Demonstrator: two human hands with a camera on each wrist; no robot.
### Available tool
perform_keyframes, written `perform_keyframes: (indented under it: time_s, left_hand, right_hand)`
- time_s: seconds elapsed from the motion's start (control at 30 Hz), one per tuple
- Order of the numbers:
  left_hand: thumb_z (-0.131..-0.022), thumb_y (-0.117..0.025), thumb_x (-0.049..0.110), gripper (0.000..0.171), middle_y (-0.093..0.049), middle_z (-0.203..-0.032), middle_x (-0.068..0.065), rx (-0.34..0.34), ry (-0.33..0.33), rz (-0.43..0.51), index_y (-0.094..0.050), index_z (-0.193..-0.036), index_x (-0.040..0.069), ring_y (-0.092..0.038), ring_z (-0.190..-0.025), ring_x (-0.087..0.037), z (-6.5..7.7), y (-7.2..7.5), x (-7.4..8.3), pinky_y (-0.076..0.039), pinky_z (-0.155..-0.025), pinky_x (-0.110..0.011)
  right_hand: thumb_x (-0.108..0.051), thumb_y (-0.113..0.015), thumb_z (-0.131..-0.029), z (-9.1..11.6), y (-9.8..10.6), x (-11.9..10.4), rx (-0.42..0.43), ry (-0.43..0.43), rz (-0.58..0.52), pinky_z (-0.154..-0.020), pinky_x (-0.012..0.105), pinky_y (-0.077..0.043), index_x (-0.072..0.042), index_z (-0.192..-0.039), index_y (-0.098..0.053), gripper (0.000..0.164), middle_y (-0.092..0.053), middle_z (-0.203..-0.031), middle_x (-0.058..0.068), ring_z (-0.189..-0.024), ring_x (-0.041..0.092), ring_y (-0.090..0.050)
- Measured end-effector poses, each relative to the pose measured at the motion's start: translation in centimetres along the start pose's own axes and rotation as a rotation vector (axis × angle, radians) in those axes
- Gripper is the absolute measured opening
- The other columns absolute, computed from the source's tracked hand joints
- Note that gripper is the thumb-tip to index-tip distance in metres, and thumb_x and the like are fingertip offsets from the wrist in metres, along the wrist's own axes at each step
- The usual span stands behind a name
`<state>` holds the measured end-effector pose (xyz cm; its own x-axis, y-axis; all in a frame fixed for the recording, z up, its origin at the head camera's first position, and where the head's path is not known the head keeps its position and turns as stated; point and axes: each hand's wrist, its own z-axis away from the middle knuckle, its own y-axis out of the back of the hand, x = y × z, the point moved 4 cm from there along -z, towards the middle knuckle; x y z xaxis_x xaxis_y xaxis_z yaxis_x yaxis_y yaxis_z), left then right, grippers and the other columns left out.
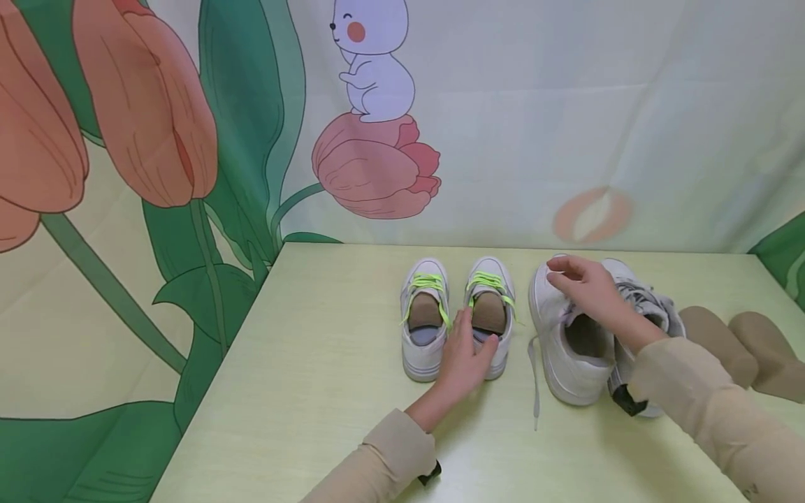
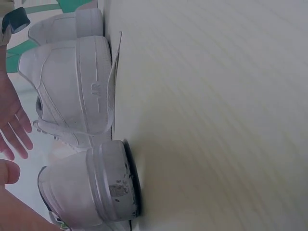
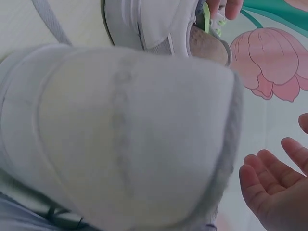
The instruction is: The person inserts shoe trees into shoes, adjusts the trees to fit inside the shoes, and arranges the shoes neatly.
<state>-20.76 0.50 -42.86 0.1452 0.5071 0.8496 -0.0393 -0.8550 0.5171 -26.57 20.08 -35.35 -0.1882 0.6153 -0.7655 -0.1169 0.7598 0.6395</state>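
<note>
Two small white sneakers (image 1: 423, 363) with bright green laces stand side by side, toes away from me, a brown insert (image 1: 488, 312) showing in each opening. My left hand (image 1: 465, 360) is at the heel end of the right one, fingers and thumb spread about its opening. To the right stands a pair of larger white sneakers (image 1: 574, 374) with white laces. My right hand (image 1: 588, 290) hovers over this pair, fingers loosely bent and nothing between them. In the right wrist view, its fingers (image 3: 269, 178) are apart from the big sneaker (image 3: 130, 139).
Two brown foot-shaped forms (image 1: 720, 342) lie right of the large sneakers, partly behind my right sleeve. A loose white lace (image 1: 536, 391) trails on the pale table (image 1: 302, 391) between the pairs. Behind the table hangs a cloth (image 1: 503, 140) printed with tulips.
</note>
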Motion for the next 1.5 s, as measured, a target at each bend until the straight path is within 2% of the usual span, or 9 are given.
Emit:
perform_keyframes:
  time_s: [0.17, 0.4, 0.7, 0.83, 0.93, 1.1, 1.17, 1.33, 1.5]
  left_hand:
    - [-0.088, -0.047, 0.028, 0.059, -0.023, -0.143, -0.021, 0.007, -0.041, -0.033, -0.026, -0.137, 0.002, -0.02, -0.133, -0.031, 0.0, 0.0, 0.6, -0.019, -0.104, -0.05]
    - [-0.087, -0.047, 0.028, 0.059, -0.019, -0.145, -0.016, 0.009, -0.049, -0.055, -0.026, -0.137, 0.006, -0.016, -0.135, -0.027, -0.1, 0.0, 1.2, -0.02, -0.105, -0.047]
    - [-0.087, -0.047, 0.027, 0.059, -0.018, -0.146, -0.016, 0.005, -0.07, -0.06, -0.026, -0.138, 0.006, -0.016, -0.135, -0.028, -0.2, -0.1, 1.8, -0.02, -0.105, -0.048]
    - [-0.087, -0.047, 0.026, 0.057, -0.02, -0.145, -0.018, 0.01, -0.092, -0.081, -0.027, -0.137, 0.006, -0.018, -0.134, -0.031, -0.4, -0.1, 2.2, -0.02, -0.104, -0.049]
    - [-0.087, -0.047, 0.026, 0.056, -0.021, -0.144, -0.019, 0.019, -0.12, -0.095, -0.03, -0.136, 0.005, -0.02, -0.133, -0.032, -0.4, -0.1, 2.5, -0.022, -0.103, -0.05]
    - [-0.087, -0.047, 0.025, 0.054, -0.022, -0.143, -0.02, 0.009, -0.142, -0.104, -0.033, -0.134, 0.004, -0.02, -0.133, -0.032, -0.4, -0.2, 2.9, -0.023, -0.103, -0.05]
    - [-0.086, -0.047, 0.025, 0.053, -0.023, -0.143, -0.021, 0.005, -0.152, -0.101, -0.034, -0.133, 0.004, -0.019, -0.133, -0.032, -0.4, -0.3, 3.0, -0.022, -0.103, -0.051]
    - [-0.086, -0.046, 0.025, 0.053, -0.022, -0.143, -0.022, 0.002, -0.176, -0.098, -0.034, -0.133, 0.005, -0.019, -0.133, -0.033, -0.4, -0.6, 3.2, -0.021, -0.102, -0.053]
    - [-0.086, -0.047, 0.026, 0.053, -0.022, -0.143, -0.021, -0.006, -0.176, -0.094, -0.035, -0.133, 0.005, -0.02, -0.133, -0.031, -0.5, -0.8, 3.3, -0.022, -0.102, -0.053]
  right_hand:
    - [-0.031, -0.044, -0.091, 0.2, 0.9, 0.2, 0.041, 0.008, 0.036, -0.083, 0.033, -0.04, 0.001, -0.119, -0.05, 0.043, -0.054, -0.118, 0.02, -0.107, 0.029, -0.049]
    - [-0.03, -0.044, -0.091, 0.6, 2.4, 0.3, 0.111, 0.04, 0.052, -0.078, 0.02, -0.038, 0.001, -0.119, -0.05, 0.042, -0.054, -0.118, 0.021, -0.104, 0.026, -0.05]
    - [-0.034, -0.043, -0.091, 1.4, 4.3, 1.3, 0.177, 0.013, 0.075, -0.08, 0.022, -0.038, -0.001, -0.12, -0.05, 0.045, -0.053, -0.117, 0.019, -0.099, 0.001, -0.045]
    - [-0.034, -0.044, -0.091, 1.8, 5.0, 2.2, 0.217, -0.005, 0.064, -0.077, 0.017, -0.037, -0.001, -0.12, -0.05, 0.044, -0.053, -0.116, 0.018, -0.094, -0.009, -0.041]
    - [-0.034, -0.046, -0.09, 1.9, 5.5, 3.0, 0.252, -0.024, 0.052, -0.075, 0.014, -0.036, -0.001, -0.119, -0.051, 0.045, -0.055, -0.11, 0.01, -0.089, -0.014, -0.038]
    - [-0.033, -0.047, -0.089, 2.4, 6.4, 4.2, 0.292, -0.046, 0.004, -0.071, 0.009, -0.035, 0.001, -0.116, -0.051, 0.043, -0.05, -0.091, -0.024, -0.084, -0.016, -0.04]
    - [-0.032, -0.048, -0.089, 2.5, 6.7, 4.6, 0.307, -0.048, -0.02, -0.069, 0.006, -0.034, -0.004, -0.111, -0.054, 0.036, -0.046, -0.085, -0.033, -0.081, -0.016, -0.041]
    - [-0.03, -0.049, -0.089, 3.0, 7.4, 5.4, 0.331, -0.057, -0.049, -0.067, 0.004, -0.034, -0.01, -0.105, -0.056, 0.027, -0.046, -0.08, -0.035, -0.078, -0.016, -0.043]
    - [-0.034, -0.046, -0.09, 3.6, 7.7, 6.1, 0.316, -0.094, -0.019, -0.067, 0.004, -0.034, 0.004, -0.116, -0.048, 0.047, -0.043, -0.083, -0.034, -0.079, -0.016, -0.041]
